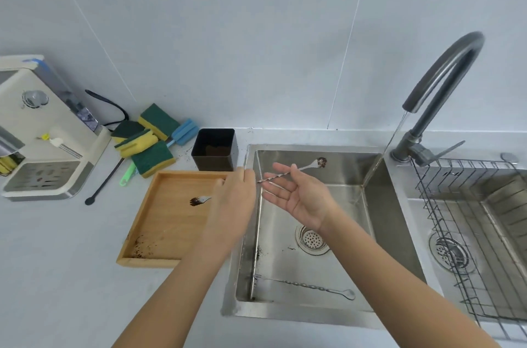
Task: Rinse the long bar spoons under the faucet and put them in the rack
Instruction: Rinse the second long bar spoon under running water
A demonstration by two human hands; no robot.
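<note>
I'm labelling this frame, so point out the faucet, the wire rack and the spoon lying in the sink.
faucet (445, 68): head view, on the curved neck.
wire rack (467, 205): head view, on the grid wires.
spoon (306, 286): head view, on the twisted stem.

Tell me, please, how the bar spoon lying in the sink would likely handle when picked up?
The spoon looks like thin twisted metal, so probably stiff and light. It lies flat on the sink floor, so it may be fiddly to lift. The faucet is running, so it could be slippery.
</note>
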